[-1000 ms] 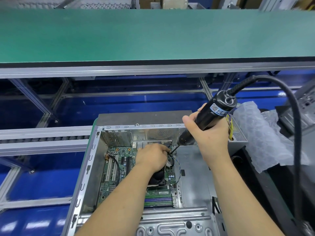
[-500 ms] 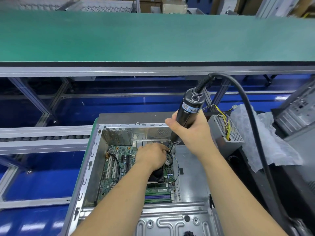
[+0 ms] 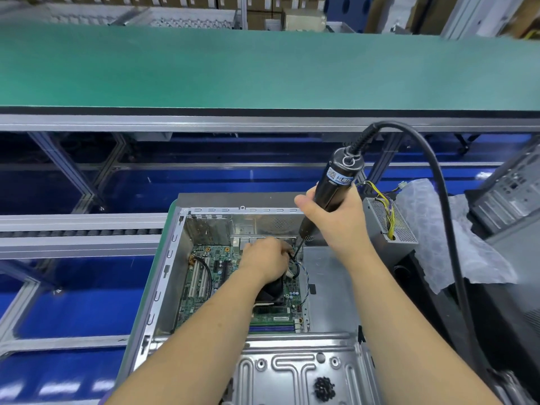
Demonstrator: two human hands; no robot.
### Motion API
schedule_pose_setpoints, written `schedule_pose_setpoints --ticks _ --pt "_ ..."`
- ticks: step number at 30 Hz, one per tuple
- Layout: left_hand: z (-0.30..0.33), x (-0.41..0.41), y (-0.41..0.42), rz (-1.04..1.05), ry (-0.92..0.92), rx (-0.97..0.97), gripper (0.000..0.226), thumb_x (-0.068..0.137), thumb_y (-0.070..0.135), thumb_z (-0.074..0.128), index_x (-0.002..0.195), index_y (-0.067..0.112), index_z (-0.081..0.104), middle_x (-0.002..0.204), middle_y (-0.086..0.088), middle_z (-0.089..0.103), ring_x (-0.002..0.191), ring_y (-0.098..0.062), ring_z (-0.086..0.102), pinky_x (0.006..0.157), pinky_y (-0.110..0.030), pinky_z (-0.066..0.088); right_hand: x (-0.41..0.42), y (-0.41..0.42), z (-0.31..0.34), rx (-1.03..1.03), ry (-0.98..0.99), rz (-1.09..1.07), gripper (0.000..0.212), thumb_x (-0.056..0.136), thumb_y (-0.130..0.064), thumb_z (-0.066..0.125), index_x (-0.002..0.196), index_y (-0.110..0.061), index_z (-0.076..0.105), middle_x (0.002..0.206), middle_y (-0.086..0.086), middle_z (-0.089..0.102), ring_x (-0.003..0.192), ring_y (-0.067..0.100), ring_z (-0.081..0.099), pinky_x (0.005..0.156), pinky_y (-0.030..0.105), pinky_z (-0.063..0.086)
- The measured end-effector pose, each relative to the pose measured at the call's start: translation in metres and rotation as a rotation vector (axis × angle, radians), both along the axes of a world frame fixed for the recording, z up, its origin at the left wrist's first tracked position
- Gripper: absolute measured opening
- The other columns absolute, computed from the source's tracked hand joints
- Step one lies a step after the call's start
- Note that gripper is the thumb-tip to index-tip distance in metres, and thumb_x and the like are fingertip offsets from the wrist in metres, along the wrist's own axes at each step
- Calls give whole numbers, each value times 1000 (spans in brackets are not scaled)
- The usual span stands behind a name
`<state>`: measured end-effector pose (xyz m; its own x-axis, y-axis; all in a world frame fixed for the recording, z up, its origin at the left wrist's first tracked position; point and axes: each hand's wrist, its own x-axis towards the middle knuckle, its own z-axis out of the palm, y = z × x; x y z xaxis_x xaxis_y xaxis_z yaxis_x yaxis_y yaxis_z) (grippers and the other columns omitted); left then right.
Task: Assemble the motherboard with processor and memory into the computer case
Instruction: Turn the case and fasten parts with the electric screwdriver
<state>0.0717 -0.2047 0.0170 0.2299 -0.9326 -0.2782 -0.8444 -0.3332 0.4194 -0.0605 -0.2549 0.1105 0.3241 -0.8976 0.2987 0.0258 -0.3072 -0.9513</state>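
Head view: motherboard (image 3: pixel 214 276) already lying flat in open computer case (image 3: pixel 175 276), so likely fastening stage. Right hand (image 3: pixel 336 220) wrapped round corded electric screwdriver (image 3: pixel 333 188), tool tilted, bit angled down to board's far right corner. Left hand (image 3: pixel 267 263) at bit tip, fingers curled, seemingly steadying screw there; screw itself not visible. Pile of black screws (image 3: pixel 323 388) on near case panel, within reach.

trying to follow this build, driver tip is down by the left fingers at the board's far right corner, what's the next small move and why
Probably press the electric screwdriver straight down and run it. The right hand grips it nearly upright, its bit meets the left hand fingertips at the motherboard corner, as if steadying a screw there, though no screw is visible.
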Motion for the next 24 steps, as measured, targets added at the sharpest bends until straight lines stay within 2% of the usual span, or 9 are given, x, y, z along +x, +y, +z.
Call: schedule_pose_setpoints --ticks 2,4,7,10,14,16,18,22,24 --pt "18 -1 6 32 28 -68 31 92 27 51 115 32 72 122 4 67 112 -24 61 98 -39 47 -7 4 4 0 -40 -57 61 66 -43 81 96 6 57 72 -11 63 67 5 60 65 11 47" --pt "35 -1 18 48 142 -118 21 90 26 56 98 30 75 104 11 72 93 -14 65 85 -34 54 -17 10 7 -10 -108 -155 57 68 -41 80 93 6 59 72 -11 65 68 5 61 67 12 47" --pt "52 -10 49 -15 385 -156 13 89 25 65 84 27 76 78 19 72 64 5 61 66 -23 52 -32 24 14 -21 -205 -255 38 72 -41 79 81 -8 64 73 -6 67 71 9 64 71 17 52" --pt "59 -28 79 -128 522 -189 9 88 17 71 90 14 80 82 8 74 68 2 62 72 -25 55 -45 38 18 51 -338 -343 16 73 -40 80 79 -33 68 78 -1 69 80 20 67 82 33 56" --pt "69 -45 101 -254 626 -151 11 88 20 74 95 15 80 84 6 74 72 -3 64 74 -24 56 -68 51 4 217 -661 -447 21 88 -21 75 96 -17 56 75 -5 67 71 11 65 75 29 56" --pt "74 -48 106 -327 611 -49 14 88 23 75 99 16 80 94 1 76 83 -14 69 84 -33 57 -81 56 -5 274 -702 -497 18 93 -22 72 95 -17 55 80 0 65 75 13 64 77 30 56" --pt "78 -50 107 -373 604 12 16 87 26 76 100 17 80 97 3 76 88 -12 68 89 -37 55 -90 62 -12 335 -743 -503 18 95 -27 70 93 -17 55 82 4 63 78 17 62 79 35 56" --pt "84 -54 112 -445 550 70 14 82 27 81 95 22 80 83 19 65 78 2 59 78 -20 46 -95 70 -13 413 -791 -481 19 94 -31 71 93 -17 57 84 6 64 92 23 61 93 47 53" --pt "84 -55 114 -469 509 77 14 83 25 80 96 22 80 83 20 61 78 3 57 76 -15 42 -97 73 -15 441 -822 -458 22 94 -31 71 100 -17 55 85 5 64 93 23 61 92 47 54"
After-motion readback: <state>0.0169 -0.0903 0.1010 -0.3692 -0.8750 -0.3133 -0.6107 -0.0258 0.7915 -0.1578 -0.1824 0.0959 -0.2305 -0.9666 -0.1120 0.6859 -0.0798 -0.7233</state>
